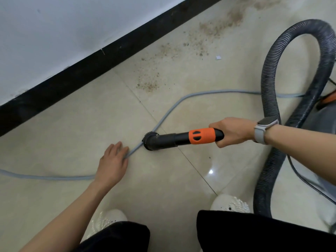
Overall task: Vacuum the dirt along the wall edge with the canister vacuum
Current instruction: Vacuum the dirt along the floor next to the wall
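Note:
My right hand point(234, 131) grips the black vacuum wand with an orange collar point(201, 137). Its round brush nozzle point(149, 140) points down at the beige tile floor. The ribbed black hose point(271, 99) loops up and back from the handle to the right. Brown dirt point(149, 84) lies scattered in a band running beside the black baseboard point(91, 70) toward the upper right. My left hand point(113, 160) lies over the grey power cord point(169, 113), fingers mostly straight and touching it just left of the nozzle.
The grey cord runs from the left edge, under my left hand, then bends right toward the canister point(325, 110) at the right edge. A small white scrap point(218, 57) lies near the dirt. My two white shoes point(231, 204) stand at the bottom.

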